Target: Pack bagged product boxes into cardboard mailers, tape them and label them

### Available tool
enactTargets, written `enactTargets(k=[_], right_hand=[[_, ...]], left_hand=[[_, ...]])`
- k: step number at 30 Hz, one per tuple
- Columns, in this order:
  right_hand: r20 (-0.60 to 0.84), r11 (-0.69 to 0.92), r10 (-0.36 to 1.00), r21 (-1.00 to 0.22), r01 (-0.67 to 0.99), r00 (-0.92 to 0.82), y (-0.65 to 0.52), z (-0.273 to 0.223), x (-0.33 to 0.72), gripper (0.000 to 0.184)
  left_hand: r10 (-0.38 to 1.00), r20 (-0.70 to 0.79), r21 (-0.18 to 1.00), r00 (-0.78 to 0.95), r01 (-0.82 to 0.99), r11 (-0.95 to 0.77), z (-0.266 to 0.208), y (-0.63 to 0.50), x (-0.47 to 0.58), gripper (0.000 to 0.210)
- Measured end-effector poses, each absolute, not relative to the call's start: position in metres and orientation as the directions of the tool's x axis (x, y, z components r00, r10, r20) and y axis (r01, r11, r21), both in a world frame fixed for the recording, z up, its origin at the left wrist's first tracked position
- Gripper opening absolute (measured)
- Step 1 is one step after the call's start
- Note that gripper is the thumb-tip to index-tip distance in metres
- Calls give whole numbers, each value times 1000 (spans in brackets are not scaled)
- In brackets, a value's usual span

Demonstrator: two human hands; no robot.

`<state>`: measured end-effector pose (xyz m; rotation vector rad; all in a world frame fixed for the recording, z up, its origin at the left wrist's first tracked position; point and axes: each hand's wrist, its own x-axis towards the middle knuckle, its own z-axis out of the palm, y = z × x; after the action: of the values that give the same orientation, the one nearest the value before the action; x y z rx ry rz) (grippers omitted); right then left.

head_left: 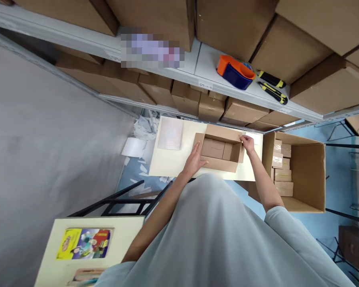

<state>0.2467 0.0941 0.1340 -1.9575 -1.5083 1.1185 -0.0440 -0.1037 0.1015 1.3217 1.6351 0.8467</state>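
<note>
A small cardboard box (217, 148) lies on the cream table (170, 163) with its top flaps folded outward. Its inside shows only the bare bottom with a seam. My left hand (194, 160) rests against the box's left side and near corner, fingers stretched out and thumb spread along the near flap. At the far right corner, my right hand (247, 143) has thumb and forefinger pinched on the edge of the box. A stack of clear plastic-looking sheets (170, 134) lies on the table left of the box.
To the right stands a large open carton (309, 175) holding several small taped boxes (283, 175). Shelves of cartons (221, 24) overhang the table, with a tape dispenser (236, 72) and two box cutters (273, 92) on the ledge. Paper scraps (143, 131) cover the floor; a colourful book (85, 243) lies lower left.
</note>
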Motion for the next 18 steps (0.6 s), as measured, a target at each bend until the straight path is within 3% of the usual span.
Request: enactTargets(k=[5, 7, 10, 12, 14, 16, 18], right_hand=[[-4, -224, 944, -743, 630, 331, 57, 168, 224, 75], [155, -143, 924, -708, 692, 349, 42, 189, 202, 68], [199, -56, 935, -733, 678, 293, 19, 219, 143, 52], [137, 34, 983, -791, 611, 123, 5, 224, 90, 42], [-17, 42, 994, -849, 527, -106, -5, 211, 33, 38], [-246, -68, 921, -865, 497, -302, -9, 182, -20, 41], [-452, -183, 818, -790, 585, -355, -7, 145, -64, 52]], left_hand=[[969, -202, 933, -139, 273, 233, 121, -114, -63, 103], [952, -169, 946, -254, 228, 229, 128, -120, -84, 92], [887, -179, 936, -426, 205, 288, 124, -126, -134, 84], [838, -220, 912, -500, 201, 359, 110, -124, -172, 83], [800, -259, 883, -541, 204, 423, 89, -118, -206, 79], [780, -281, 858, -559, 218, 466, 67, -108, -232, 71], [774, -300, 831, -558, 246, 500, 46, -96, -248, 63]])
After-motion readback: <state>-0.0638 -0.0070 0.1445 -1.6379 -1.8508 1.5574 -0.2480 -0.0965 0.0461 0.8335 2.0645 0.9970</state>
